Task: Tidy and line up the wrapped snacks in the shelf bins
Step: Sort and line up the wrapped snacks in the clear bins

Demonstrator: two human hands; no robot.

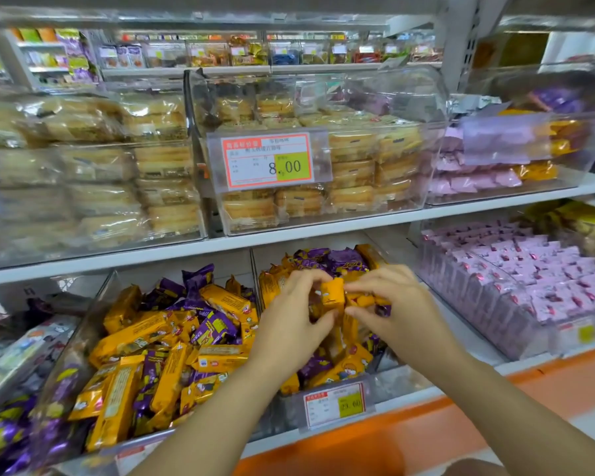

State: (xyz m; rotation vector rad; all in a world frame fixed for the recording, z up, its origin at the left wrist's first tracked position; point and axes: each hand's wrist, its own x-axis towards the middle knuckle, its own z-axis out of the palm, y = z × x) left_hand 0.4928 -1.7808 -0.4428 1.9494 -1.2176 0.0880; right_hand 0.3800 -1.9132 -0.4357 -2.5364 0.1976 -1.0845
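L hand (289, 317) and R hand (402, 310) are both up over the lower shelf's mid-right bin (392, 379), fingers curled in. L hand pinches a small orange snack (334, 293), held upright between thumb and fingertips. R hand pinches orange wrapping right beside it; can't tell if it's the same pack or the next one. Under the hands lies a heap of orange and purple packs (344, 369), every which way. The price tag (335, 403) sits at the bin's front edge. The next bin left (93, 304) has the same orange/purple packs, also jumbled. The bin towards the shelf's right end has pink packs (536, 269) in neat rows. On the upper shelf (323, 231) are clear bins of pale cakes (351, 166), w/ an 8.00 tag (267, 161).
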